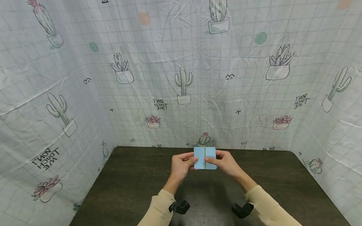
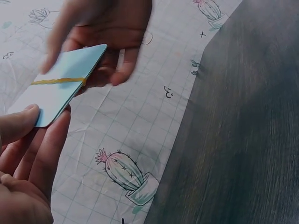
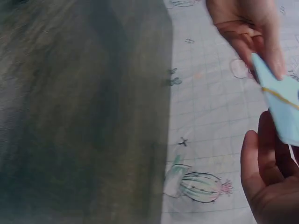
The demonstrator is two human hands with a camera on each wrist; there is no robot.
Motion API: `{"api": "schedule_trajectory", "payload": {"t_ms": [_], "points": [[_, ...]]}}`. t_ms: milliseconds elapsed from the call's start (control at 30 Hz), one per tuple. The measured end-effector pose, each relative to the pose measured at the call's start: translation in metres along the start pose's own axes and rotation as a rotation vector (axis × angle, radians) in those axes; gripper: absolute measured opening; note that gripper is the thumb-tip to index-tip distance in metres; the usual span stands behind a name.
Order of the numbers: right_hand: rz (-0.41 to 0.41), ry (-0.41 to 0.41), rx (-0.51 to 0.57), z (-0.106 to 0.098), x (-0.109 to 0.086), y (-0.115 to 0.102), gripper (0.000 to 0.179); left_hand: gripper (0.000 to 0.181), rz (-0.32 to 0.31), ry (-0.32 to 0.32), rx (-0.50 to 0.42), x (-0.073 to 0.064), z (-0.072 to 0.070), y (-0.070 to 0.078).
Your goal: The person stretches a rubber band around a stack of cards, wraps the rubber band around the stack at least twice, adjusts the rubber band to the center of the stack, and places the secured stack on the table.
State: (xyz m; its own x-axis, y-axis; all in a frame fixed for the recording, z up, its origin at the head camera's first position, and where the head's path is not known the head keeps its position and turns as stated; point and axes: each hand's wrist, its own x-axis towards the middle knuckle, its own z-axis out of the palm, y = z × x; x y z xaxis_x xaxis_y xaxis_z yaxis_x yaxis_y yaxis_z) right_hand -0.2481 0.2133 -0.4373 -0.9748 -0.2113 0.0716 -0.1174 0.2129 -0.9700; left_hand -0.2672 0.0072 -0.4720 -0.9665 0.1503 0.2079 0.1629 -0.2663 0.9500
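Observation:
A thin, light-blue square pad [image 1: 211, 153] with rounded corners is held up in front of me, over the far part of the table. A narrow yellow rubber band [image 1: 205, 150] runs round its middle. My left hand [image 1: 178, 165] pinches one side edge, thumb on the face and fingers behind. On the other side, my right hand [image 1: 226, 162] has its thumb on the face at the band and its fingers behind the pad. The left wrist view shows the pad [image 2: 70, 67] tilted, with a thin layered-looking edge.
Below the hands spreads a dark wood-grain table [image 1: 135, 185]. A white grid-patterned curtain [image 1: 169, 40] with cactus drawings hangs behind it and along both sides. Black wrist straps [image 1: 181, 207] sit over the cream sleeves [image 1: 158, 208].

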Motion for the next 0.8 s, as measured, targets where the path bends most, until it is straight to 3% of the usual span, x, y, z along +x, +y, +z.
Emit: {"api": "schedule_trajectory", "payload": {"t_ms": [200,533,633,800], "points": [[0.007,-0.119,0.086,0.004,-0.012,0.02,0.033,0.027,-0.002,0.032,-0.01,-0.002,0.0,0.003],[0.051,-0.111,0.125,0.01,-0.023,0.035,0.03,0.026,-0.022,0.065,0.01,-0.011,0.006,-0.004],[0.078,-0.07,0.133,0.008,-0.025,0.035,0.036,0.027,-0.032,0.07,0.006,-0.014,0.007,-0.006],[0.129,0.112,0.216,0.004,-0.027,0.035,0.035,0.027,-0.053,0.077,0.0,-0.018,0.009,-0.013]]}}
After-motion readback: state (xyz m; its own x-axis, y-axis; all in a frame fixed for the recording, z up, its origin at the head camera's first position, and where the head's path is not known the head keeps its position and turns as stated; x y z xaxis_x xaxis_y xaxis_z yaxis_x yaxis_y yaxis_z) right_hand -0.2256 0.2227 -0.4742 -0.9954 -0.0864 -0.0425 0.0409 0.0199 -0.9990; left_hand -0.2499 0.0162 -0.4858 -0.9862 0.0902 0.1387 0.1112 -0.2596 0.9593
